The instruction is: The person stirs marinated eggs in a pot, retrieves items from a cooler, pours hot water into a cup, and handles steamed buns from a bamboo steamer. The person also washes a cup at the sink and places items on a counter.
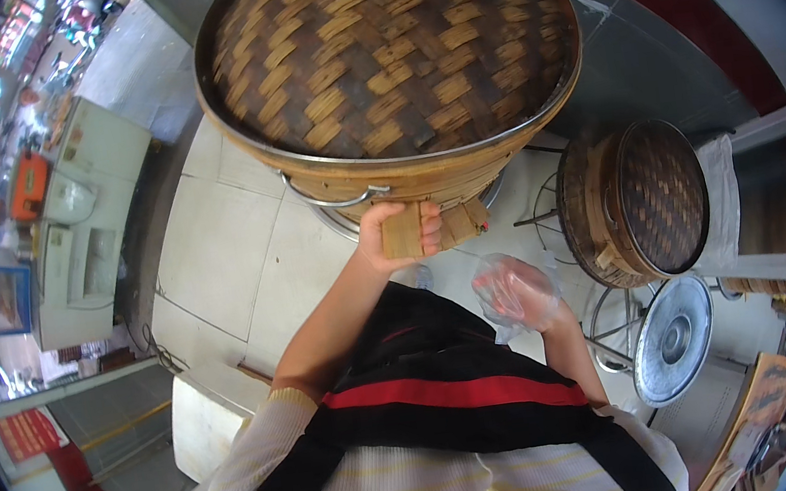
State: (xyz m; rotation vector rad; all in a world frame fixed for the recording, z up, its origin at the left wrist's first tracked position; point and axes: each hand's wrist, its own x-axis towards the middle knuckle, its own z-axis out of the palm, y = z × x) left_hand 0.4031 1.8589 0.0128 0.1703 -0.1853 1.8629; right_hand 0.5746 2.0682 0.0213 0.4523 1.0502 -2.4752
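Observation:
Before me stands a large round bamboo steamer with a woven bamboo lid (382, 53) and a metal rim. A wire handle (334, 197) curves from its near side. My left hand (402, 233) is closed around a flat bamboo strip handle (402, 231) low on the steamer's near side; the strip passes across my fingers. Another bamboo strip (461, 225) sticks out just right of that hand. To the lower right, apart from the steamer, my right hand (516, 292) is inside clear, crumpled plastic, a glove or a bag. Its fingers look curled, and the plastic blurs whether they hold anything.
A smaller bamboo steamer (662, 199) rests on a metal stand at the right, above a round metal lid or tray (674, 341). White foam-like boxes (208, 426) stand at lower left. A white counter (94, 210) is farther left, by the street. Pale tiles (227, 230) cover the floor.

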